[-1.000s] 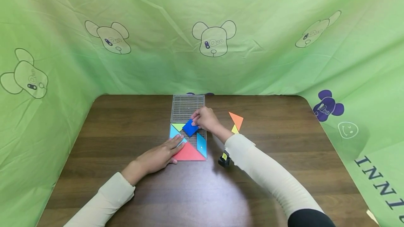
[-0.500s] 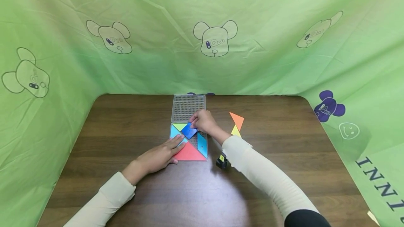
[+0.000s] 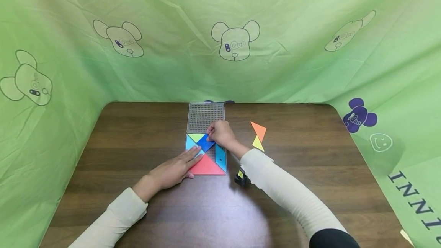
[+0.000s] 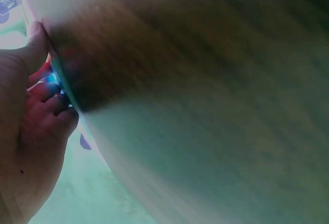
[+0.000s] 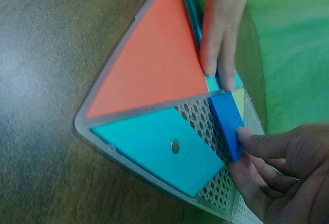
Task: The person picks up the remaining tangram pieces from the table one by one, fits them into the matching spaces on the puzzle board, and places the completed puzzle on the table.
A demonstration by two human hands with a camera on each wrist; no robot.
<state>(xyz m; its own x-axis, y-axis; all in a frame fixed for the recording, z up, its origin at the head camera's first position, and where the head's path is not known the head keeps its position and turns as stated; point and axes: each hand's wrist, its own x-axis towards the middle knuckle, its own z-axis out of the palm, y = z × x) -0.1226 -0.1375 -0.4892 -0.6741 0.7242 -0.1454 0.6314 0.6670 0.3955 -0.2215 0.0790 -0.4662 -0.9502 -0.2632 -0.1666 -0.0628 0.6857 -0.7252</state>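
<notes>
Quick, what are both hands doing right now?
Left hand: open, touching the light blue triangle.
Right hand: closed, pinching the blue square.

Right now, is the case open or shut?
Open: its lid lies spread out beyond the tray, not over it, so the red triangle shows.

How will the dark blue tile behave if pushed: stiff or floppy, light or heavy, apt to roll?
Probably stiff: the dark blue tile shows no visible bend though the right grip pinches it off-centre. Likely light, since it looks like a thin plate. Unlikely to roll; with flat faces and straight edges, it should slide instead.
</notes>
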